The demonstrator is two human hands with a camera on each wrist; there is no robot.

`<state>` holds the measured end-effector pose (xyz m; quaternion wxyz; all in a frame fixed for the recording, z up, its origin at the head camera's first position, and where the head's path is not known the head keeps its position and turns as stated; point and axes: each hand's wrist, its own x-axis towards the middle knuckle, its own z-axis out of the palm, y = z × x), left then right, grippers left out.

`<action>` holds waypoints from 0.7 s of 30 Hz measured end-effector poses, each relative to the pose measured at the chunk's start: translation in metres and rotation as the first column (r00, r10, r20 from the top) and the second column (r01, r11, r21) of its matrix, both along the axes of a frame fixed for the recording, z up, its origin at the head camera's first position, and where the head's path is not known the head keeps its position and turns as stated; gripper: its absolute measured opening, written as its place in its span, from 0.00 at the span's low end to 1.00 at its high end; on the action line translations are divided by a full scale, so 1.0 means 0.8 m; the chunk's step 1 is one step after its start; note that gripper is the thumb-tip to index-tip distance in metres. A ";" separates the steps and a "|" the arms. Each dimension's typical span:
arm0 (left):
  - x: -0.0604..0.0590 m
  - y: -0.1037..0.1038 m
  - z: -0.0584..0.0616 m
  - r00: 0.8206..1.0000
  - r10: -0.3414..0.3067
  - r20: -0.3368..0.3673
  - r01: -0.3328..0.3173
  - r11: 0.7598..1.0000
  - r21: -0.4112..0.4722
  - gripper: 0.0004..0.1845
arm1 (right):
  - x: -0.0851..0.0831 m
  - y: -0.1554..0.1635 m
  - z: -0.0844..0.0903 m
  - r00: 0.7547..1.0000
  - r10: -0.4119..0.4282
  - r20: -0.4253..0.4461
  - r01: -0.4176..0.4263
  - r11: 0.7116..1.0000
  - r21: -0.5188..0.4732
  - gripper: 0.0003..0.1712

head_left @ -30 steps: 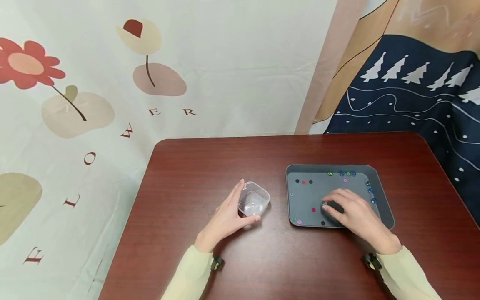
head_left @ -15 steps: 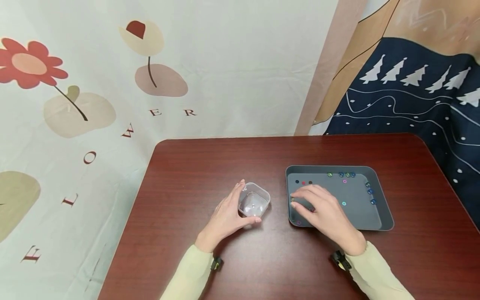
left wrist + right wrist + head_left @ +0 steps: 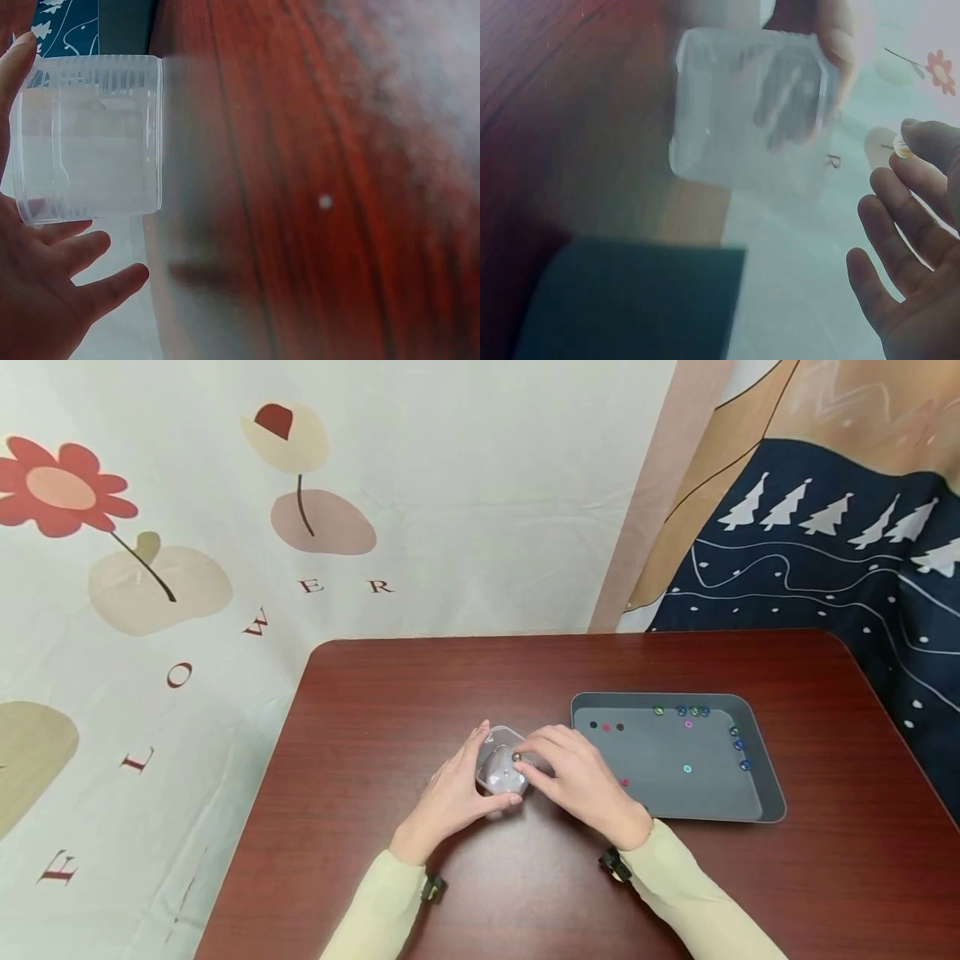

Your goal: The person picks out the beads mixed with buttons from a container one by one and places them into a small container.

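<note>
My left hand (image 3: 450, 785) grips a clear, square-sided plastic container (image 3: 504, 770) on the table, thumb at the near side and fingers at the far side. In the left wrist view the container's ribbed wall (image 3: 105, 142) shows beside the spread fingers. Between the thumb and index finger of my right hand (image 3: 581, 777) is a small clear glass marble (image 3: 902, 145) with a yellowish core. That hand is over the container's open top, its other fingers loosely bent. Nothing shows inside the container in the head view.
Right of the container lies a shallow grey tray (image 3: 720, 806). Blue and green marbles (image 3: 694, 711) line its far and right sides. Small black and red round pieces (image 3: 606, 727), a pink ring (image 3: 688, 724) and a turquoise ring (image 3: 687, 768) lie on its floor.
My right hand has moved left from the tray to the container, carrying the marble. The turquoise ring and the tray's middle have come into sight. My left hand stays at the container.
</note>
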<state>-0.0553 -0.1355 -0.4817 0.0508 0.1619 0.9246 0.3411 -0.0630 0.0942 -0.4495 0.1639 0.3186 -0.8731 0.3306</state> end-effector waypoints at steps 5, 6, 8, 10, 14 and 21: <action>0.001 -0.001 0.001 1.000 0.004 0.020 -0.004 1.000 0.012 0.62 | -0.007 -0.013 -0.010 1.000 0.008 -0.027 -0.007 0.999 0.036 0.11; 0.001 -0.001 0.001 1.000 0.004 0.025 -0.004 1.000 0.014 0.62 | -0.008 -0.014 -0.011 1.000 0.008 -0.027 -0.006 0.999 0.042 0.11; 0.002 0.000 0.002 1.000 0.003 0.030 -0.004 1.000 0.014 0.62 | -0.010 -0.015 -0.014 1.000 0.006 -0.015 -0.005 0.999 0.053 0.10; 0.001 0.000 0.002 0.999 0.002 0.032 -0.003 1.000 0.013 0.62 | -0.011 -0.015 -0.016 1.000 0.009 0.007 -0.009 0.998 0.066 0.10; 0.001 0.001 0.001 1.000 -0.001 0.031 0.000 1.000 0.011 0.62 | -0.011 -0.014 -0.019 0.999 0.022 0.024 -0.024 0.997 0.075 0.13; 0.001 0.002 -0.001 1.000 -0.011 0.013 0.010 1.000 0.019 0.61 | -0.004 0.000 -0.018 1.000 0.028 -0.004 -0.028 0.999 0.016 0.15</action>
